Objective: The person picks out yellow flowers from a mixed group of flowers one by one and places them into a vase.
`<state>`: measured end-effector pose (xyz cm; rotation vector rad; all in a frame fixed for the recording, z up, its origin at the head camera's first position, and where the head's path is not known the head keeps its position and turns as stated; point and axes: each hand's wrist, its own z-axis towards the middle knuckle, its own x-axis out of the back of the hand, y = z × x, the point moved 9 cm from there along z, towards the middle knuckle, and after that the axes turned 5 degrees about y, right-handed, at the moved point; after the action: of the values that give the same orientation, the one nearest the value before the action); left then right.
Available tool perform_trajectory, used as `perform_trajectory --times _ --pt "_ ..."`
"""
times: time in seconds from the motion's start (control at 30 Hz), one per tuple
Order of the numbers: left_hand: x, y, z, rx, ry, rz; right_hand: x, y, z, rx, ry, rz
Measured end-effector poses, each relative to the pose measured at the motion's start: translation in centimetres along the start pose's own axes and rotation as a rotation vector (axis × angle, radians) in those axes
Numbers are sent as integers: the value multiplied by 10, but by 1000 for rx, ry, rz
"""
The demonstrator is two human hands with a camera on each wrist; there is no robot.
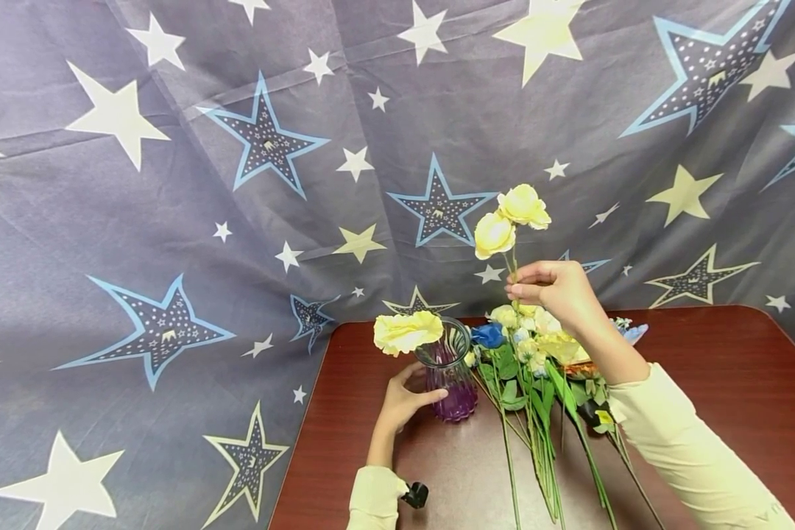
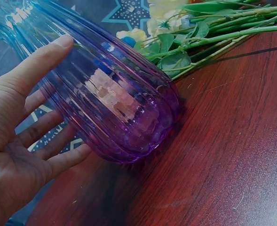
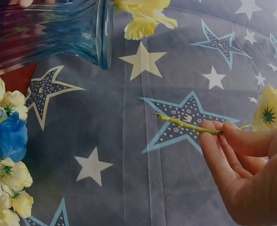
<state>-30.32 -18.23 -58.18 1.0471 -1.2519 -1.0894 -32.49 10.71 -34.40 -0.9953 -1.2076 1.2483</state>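
Starry cloth [image 1: 397,125], 12 o'clock. Left hand [image 1: 403,400] loosely cups vase [image 1: 459,397]; right hand [image 1: 555,291] pinches stem [image 3: 183,124]; rim [image 1: 469,344] snag could tip vase.

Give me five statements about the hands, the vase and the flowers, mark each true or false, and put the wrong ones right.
1. The right hand holds up a stem with yellow blooms. True.
2. The left hand is at the side of the vase. True.
3. The vase lies on its side. False: it stands upright on the table.
4. The lower end of the stem in the right hand is inside the vase. False: the right wrist view shows that end outside the vase.
5. A blue flower lies among the pale blooms on the table. True.
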Motion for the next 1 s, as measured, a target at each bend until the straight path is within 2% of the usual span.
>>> perform_trajectory --times 0.23,0.57,1.0 --pt "2 4 -1 -1 6 -2 -19 -1 4 23 -25 23" --pt "0 1 -1 -1 4 -9 -47 6 2 39 -70 19" --pt "1 -1 0 -27 14 3 -66 16 3 55 -80 20"
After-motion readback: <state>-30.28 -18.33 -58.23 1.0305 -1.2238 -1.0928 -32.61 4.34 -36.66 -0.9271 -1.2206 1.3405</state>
